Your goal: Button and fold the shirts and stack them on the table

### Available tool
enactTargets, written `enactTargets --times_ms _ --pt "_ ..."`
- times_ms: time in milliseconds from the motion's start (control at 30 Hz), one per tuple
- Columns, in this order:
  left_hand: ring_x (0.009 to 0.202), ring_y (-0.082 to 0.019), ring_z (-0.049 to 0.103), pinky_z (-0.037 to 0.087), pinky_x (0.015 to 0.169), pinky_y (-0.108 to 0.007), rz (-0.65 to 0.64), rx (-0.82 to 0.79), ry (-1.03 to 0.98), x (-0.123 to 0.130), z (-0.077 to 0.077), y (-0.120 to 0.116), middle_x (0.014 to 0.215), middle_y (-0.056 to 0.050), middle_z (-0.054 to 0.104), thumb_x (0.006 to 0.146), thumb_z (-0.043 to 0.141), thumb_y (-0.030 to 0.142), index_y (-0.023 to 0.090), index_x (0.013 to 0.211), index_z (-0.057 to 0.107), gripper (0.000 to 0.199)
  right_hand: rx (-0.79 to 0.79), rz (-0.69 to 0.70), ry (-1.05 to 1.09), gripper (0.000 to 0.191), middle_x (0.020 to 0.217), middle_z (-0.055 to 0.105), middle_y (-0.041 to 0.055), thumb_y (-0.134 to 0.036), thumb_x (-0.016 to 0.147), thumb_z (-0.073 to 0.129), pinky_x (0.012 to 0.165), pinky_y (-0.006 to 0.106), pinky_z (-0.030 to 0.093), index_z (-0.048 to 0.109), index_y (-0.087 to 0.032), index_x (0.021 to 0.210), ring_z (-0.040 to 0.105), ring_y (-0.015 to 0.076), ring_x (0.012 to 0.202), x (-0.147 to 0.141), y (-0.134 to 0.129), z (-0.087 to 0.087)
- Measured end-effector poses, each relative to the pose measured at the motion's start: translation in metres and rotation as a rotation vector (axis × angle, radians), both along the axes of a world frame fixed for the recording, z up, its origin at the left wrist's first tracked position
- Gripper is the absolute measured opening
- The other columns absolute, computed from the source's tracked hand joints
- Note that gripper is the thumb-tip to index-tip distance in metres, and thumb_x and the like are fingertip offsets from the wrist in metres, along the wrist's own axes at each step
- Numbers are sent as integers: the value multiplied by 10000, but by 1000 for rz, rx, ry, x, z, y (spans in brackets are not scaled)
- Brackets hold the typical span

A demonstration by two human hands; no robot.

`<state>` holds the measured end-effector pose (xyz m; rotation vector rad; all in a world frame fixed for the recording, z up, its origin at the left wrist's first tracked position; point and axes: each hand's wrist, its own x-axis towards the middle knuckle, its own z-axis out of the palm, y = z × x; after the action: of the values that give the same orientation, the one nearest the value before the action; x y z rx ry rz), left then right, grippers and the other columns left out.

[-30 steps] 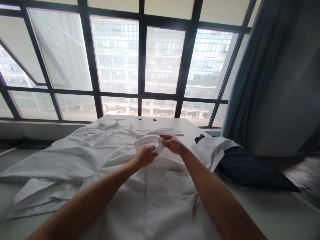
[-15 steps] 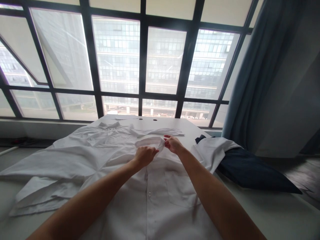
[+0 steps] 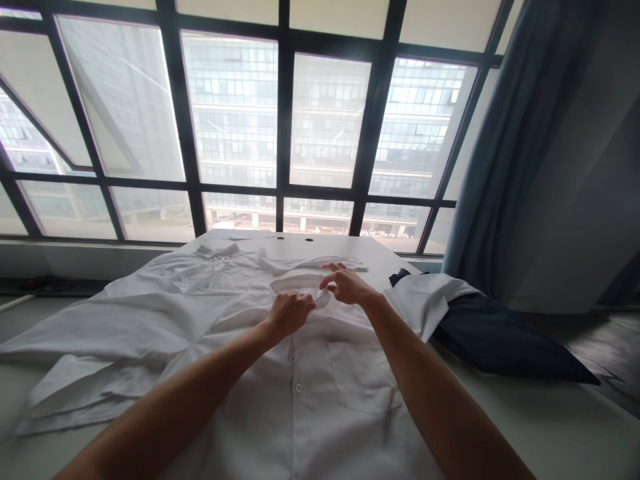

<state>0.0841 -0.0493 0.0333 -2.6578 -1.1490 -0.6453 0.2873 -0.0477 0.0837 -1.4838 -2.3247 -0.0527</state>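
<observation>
A folded-back white sleeve (image 3: 75,390) lies unfolded at far left of a buttoned white cotton shirt (image 3: 300,413). The left hand (image 3: 289,315) pinches its curled collar (image 3: 295,284) at centre; the right hand (image 3: 347,287) touches the collar's end, its grip unclear.

Left hand (image 3: 290,315) curled knuckles-up, right hand (image 3: 347,287) with fingers extended, the two just apart.

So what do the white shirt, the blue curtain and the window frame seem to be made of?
The white button-front shirt looks like matte woven cotton or a cotton blend, going by its soft creases and stitched pocket. The long blue curtain seems a matte, fairly heavy fabric, hanging in soft folds. The dark window frame looks like coated metal, with straight, slim bars and a flat finish, though the look alone cannot settle that.
</observation>
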Motion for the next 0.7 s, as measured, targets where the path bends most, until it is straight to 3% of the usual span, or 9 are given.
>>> enactTargets --times_ms 133,300,500,633,700 --pt "828 -255 706 496 714 -334 23 -6 16 0 3 -2 850 -104 740 959 537 311 159 892 708 238 100 -111 -156 175 1331 574 118 -138 874 632 1030 476 405 766 -214 958 498 305 1247 2 0 -4" --pt "779 -256 707 497 699 -337 60 -13 -6 -1 5 -2 818 -100 740 930 587 368 176 908 724 237 206 -175 -195 229 1234 606 149 -83 867 584 993 466 427 750 -174 995 551 296 1147 -4 1 -7" --pt "775 -239 703 490 699 -315 50 -5 -21 -2 -1 1 825 -93 743 936 580 371 180 919 723 240 -83 18 -16 203 1422 526 78 -202 713 822 1068 445 401 790 -252 907 475 318 1308 5 4 -7" --pt "752 -238 694 481 672 -317 61 5 -57 -2 -3 3 787 -83 732 940 569 373 188 874 717 246 60 -47 27 94 1297 622 91 -193 771 777 1069 474 395 781 -222 860 526 311 1248 14 10 -13" --pt "774 -235 685 483 698 -323 -10 26 -111 -6 -3 8 789 -78 726 942 564 409 193 855 710 275 126 -71 28 100 1252 640 103 -158 794 742 1041 444 428 769 -199 881 567 292 1186 16 13 -17"
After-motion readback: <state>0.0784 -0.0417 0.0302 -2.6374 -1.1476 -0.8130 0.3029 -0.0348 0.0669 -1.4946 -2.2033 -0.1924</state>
